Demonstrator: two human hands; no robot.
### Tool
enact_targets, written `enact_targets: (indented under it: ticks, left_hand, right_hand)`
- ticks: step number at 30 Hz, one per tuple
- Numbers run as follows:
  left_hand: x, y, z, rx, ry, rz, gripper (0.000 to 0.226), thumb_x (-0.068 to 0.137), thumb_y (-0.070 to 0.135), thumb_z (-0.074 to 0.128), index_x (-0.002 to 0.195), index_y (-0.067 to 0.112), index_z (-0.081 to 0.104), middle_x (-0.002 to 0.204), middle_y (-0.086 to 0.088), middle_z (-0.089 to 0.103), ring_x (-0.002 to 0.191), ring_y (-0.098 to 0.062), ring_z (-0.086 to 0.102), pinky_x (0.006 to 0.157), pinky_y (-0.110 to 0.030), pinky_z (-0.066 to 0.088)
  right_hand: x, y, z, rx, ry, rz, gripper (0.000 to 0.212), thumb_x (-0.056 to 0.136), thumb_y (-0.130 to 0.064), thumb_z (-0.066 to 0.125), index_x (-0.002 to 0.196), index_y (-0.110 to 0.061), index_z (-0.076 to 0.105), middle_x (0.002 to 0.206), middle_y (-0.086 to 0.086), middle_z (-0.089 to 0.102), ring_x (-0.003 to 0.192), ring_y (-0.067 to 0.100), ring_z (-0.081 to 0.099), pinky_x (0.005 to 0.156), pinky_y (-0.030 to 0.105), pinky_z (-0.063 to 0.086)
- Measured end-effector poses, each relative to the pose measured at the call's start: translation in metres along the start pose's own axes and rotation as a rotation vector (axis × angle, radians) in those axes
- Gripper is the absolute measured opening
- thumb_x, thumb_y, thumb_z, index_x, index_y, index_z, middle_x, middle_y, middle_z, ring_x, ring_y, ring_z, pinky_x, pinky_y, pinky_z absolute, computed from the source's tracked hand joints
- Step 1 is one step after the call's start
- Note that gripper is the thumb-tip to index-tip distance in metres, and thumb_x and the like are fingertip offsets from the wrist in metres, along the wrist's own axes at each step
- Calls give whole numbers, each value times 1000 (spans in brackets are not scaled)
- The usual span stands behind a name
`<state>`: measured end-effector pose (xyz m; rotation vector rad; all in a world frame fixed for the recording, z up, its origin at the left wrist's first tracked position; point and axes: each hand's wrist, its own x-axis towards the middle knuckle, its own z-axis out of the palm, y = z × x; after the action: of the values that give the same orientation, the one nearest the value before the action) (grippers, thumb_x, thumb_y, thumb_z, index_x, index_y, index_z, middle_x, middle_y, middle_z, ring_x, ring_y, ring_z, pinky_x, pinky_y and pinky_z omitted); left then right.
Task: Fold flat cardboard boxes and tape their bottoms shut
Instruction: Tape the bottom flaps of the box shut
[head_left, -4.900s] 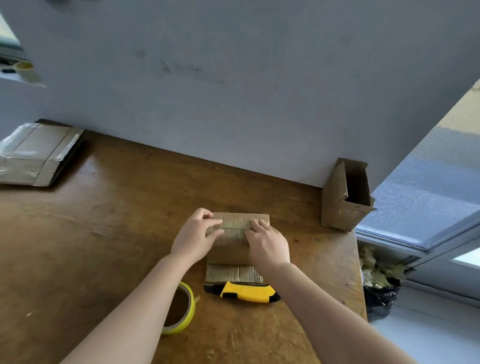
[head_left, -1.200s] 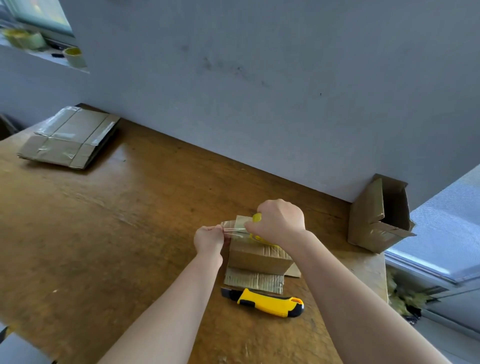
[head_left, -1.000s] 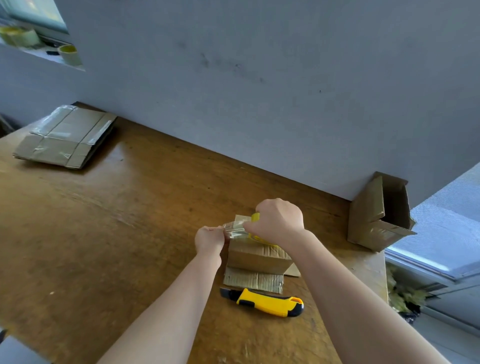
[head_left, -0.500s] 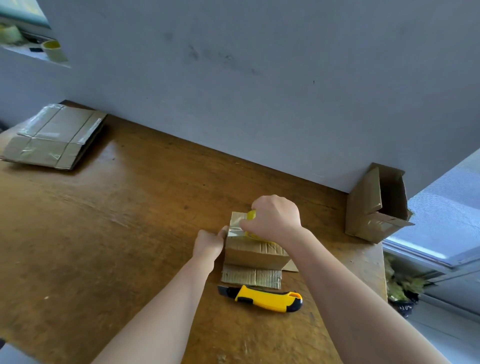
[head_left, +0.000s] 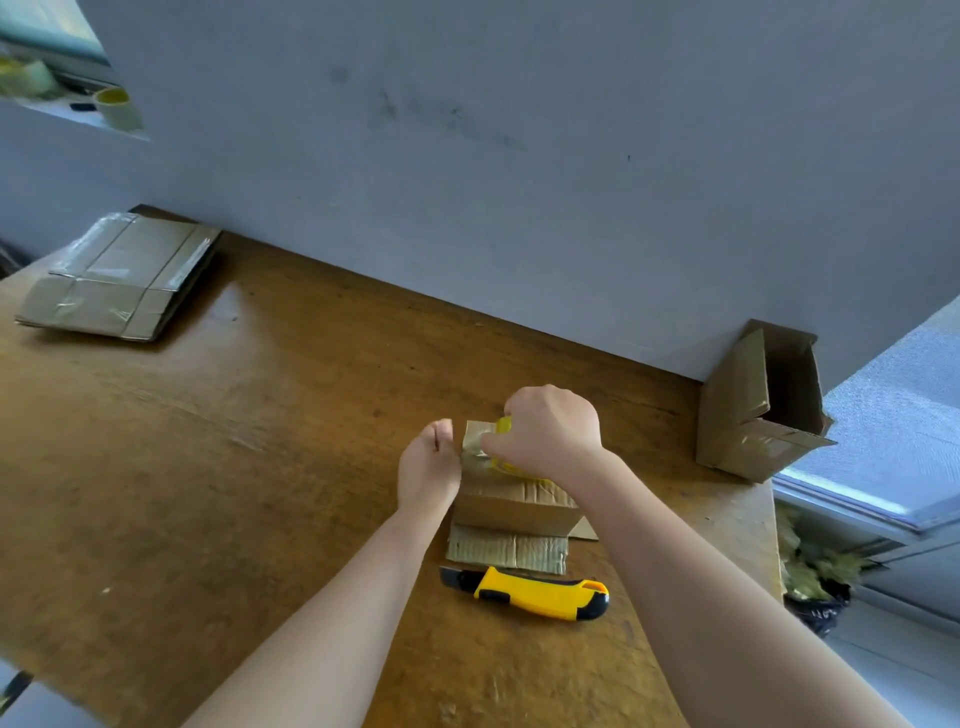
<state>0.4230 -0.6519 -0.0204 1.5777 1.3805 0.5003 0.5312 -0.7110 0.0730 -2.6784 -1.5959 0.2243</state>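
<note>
While your right hand, fingers curled, grips the tape roll on the box, your left hand pinches the tape.

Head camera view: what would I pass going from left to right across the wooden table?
A stack of flat cardboard boxes → left hand → right hand gripping the yellow tape roll → folded box.
</note>
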Motion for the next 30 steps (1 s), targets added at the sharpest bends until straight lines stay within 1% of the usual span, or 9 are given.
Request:
enact_targets:
  ticks: [3,5,11,14,17,20,24,27,30]
  left_hand:
    - [2,10,10,-201,-128,-27,43,103,38,30,137,21,50,133,-2,56,117,-18,52,89,-26,38]
    - [0,7,17,-293,-196,-98,41,104,38,29,139,26,47,140,-2,49,118,-17,47,90,-28,34]
    - [3,-2,19,-263,-210,-45,39,104,38,26,133,27,50,127,-1,54,104,-12,47,85,-28,36]
    - [5,-5,18,-180,-169,-8,36,103,37,27,126,26,52,109,3,57,93,-13,52,75,-27,39]
    - [8,-5,21,-91,-124,13,28,103,36,28,115,28,53,93,8,57,79,-4,52,60,-23,38]
    - [10,-4,23,-9,-98,40,29,103,34,28,113,27,54,100,1,61,80,-8,55,59,-25,41]
    - [11,-5,24,120,-51,77,37,103,35,25,119,23,56,106,-3,63,93,-20,58,70,-31,45]
    - [10,-4,25,158,-32,83,39,103,34,25,124,22,55,112,-3,62,97,-19,56,73,-31,45]
    - [10,-4,25,172,-25,93,37,103,32,26,123,21,55,112,-3,62,93,-15,53,71,-29,42]
  right_hand:
    - [-2,0,-1,5,13,9,47,84,-62,51,69,-18,61,63,-6,58,52,11,50,43,21,35]
    - [-4,0,0,8,25,-7,51,85,-64,48,62,-19,55,60,-5,56,50,11,50,42,22,33]
    - [-2,10,-3,188,-54,-91,49,89,-61,48,63,-20,55,62,-6,56,54,8,51,44,22,33]
    - [0,27,-9,447,-138,-132,48,86,-59,55,63,-17,62,57,-7,51,52,9,46,48,23,33]
    - [-4,43,-8,576,-158,-122,52,84,-61,57,62,-15,61,57,-4,46,53,11,43,50,26,33]
    - [-6,51,-4,661,-155,-93,58,79,-67,60,62,-11,60,56,-3,43,53,13,42,51,30,32]
    - [-8,54,-1,643,-95,-88,55,80,-67,58,56,-18,55,52,-4,46,51,15,49,49,32,37]
    - [-10,65,-5,545,-31,-53,55,81,-65,56,61,-14,63,55,0,55,54,16,53,48,30,39]
    - [-11,78,-9,533,-26,-10,49,81,-54,58,62,-9,61,55,2,53,58,26,58,50,34,44]
